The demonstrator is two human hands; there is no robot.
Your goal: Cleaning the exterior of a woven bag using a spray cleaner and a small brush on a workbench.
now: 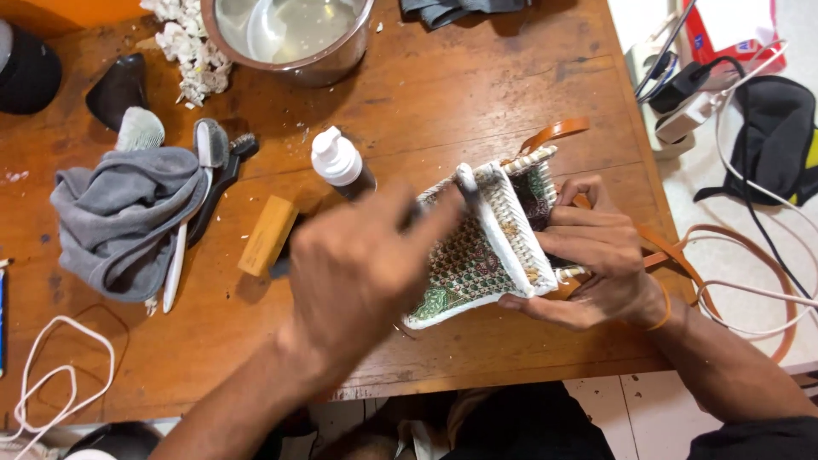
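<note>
My right hand (601,255) holds a small woven bag (481,251) tilted above the table's front edge. The bag has a white woven rim, green and red patterned fabric and brown leather straps (554,132). My left hand (358,273) is blurred by motion and closed around a thin dark-handled brush (464,183). The brush's pale tip lies against the bag's upper rim. The bag's far side is hidden behind my right fingers.
On the wooden table (477,77): a metal bowl (341,55), white crumbs (192,47), a white-capped bottle (336,160), a wooden block (267,235), a grey cloth (128,213), and brushes (209,145). Cables and a power strip (682,94) lie on the floor at right.
</note>
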